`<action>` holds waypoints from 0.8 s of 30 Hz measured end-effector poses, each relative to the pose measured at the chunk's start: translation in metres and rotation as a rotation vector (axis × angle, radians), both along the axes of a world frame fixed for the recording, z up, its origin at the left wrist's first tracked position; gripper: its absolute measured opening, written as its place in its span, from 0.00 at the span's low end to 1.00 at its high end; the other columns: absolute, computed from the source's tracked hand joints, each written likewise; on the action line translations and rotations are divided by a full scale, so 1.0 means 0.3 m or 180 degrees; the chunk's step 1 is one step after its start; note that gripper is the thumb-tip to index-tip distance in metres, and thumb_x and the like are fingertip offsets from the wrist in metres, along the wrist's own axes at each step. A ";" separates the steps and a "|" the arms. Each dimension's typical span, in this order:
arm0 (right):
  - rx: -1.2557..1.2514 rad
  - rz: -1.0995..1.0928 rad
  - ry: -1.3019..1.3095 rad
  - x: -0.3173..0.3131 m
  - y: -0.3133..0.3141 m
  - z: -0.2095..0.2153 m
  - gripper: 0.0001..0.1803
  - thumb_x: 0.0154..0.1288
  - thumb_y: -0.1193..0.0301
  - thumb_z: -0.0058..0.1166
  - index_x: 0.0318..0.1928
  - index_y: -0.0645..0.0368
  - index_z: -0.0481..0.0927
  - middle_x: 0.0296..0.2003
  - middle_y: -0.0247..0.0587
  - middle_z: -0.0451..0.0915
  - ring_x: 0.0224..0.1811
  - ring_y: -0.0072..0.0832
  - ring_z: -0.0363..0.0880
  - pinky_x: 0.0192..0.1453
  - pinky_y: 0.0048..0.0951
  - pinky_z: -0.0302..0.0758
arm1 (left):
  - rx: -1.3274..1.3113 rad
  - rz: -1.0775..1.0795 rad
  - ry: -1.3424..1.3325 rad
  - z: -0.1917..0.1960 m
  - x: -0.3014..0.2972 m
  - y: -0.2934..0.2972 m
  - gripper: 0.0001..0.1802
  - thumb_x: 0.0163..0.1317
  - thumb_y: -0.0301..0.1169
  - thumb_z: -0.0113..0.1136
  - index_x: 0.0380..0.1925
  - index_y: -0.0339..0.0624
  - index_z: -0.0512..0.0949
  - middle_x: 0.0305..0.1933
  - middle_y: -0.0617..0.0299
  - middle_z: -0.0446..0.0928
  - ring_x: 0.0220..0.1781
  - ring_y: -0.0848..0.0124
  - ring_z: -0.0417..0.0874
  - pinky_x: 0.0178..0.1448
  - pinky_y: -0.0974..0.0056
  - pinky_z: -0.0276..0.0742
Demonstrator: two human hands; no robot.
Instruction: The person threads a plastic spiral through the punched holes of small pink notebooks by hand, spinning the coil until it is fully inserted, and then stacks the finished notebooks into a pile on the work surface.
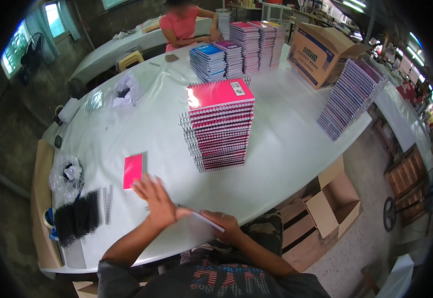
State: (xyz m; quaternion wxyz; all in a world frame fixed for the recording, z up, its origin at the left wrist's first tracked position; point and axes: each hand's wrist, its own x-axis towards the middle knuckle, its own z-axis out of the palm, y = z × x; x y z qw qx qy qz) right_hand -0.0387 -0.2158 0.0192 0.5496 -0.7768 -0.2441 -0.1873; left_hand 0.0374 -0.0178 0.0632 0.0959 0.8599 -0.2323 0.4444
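Observation:
My right hand (226, 224) is closed on a thin spiral notebook (209, 222), seen nearly edge-on and tilted over the table's near edge. A wire coil shows along its left end, by the base of my left thumb. My left hand (158, 202) is open, its fingers spread and a little blurred; whether its palm touches the notebook I cannot tell. Just beyond those fingertips a flat pink notebook cover (133, 171) lies on the table. Farther off, at the middle, stands a tall stack of pink spiral notebooks (221, 124) with loose coils sticking out on its left.
Black binding coils (79, 218) and crumpled clear plastic (66, 174) lie at the left. More notebook stacks (209, 62) stand at the back, where a person in pink (184, 25) works. A cardboard box (321, 54) and a leaning notebook stack (350, 97) are at right; an open carton (333, 201) is below.

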 end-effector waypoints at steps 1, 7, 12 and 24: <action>0.0159 0.0164 -0.0136 0.007 0.012 0.009 0.20 0.53 0.80 0.54 0.49 0.62 0.78 0.44 0.46 0.81 0.43 0.35 0.83 0.46 0.30 0.79 | 0.0008 0.0032 -0.0015 -0.019 -0.014 0.008 0.63 0.44 0.74 0.47 0.59 0.19 0.57 0.66 0.25 0.47 0.70 0.36 0.47 0.62 0.25 0.44; -0.0353 -0.0069 -0.0498 0.028 -0.048 0.008 0.29 0.48 0.72 0.64 0.54 0.63 0.73 0.47 0.49 0.79 0.45 0.39 0.81 0.49 0.32 0.77 | 0.1974 -0.0928 0.1138 -0.185 -0.160 0.031 0.69 0.45 0.77 0.40 0.64 0.18 0.42 0.70 0.26 0.30 0.70 0.30 0.25 0.63 0.27 0.18; -0.0184 0.0191 -0.0526 0.011 0.015 0.057 0.27 0.50 0.71 0.62 0.53 0.64 0.74 0.45 0.51 0.80 0.44 0.41 0.82 0.49 0.32 0.78 | -0.0110 -0.0502 0.0498 -0.127 -0.048 0.037 0.65 0.44 0.74 0.49 0.62 0.21 0.53 0.66 0.22 0.47 0.63 0.25 0.54 0.60 0.23 0.41; -0.0536 -0.0108 -0.0801 0.022 -0.025 0.073 0.26 0.50 0.73 0.61 0.52 0.67 0.73 0.47 0.53 0.79 0.46 0.42 0.81 0.49 0.36 0.79 | 0.0230 -0.1860 0.0534 -0.214 -0.147 -0.040 0.62 0.37 0.75 0.55 0.57 0.27 0.61 0.58 0.20 0.55 0.59 0.27 0.59 0.54 0.25 0.55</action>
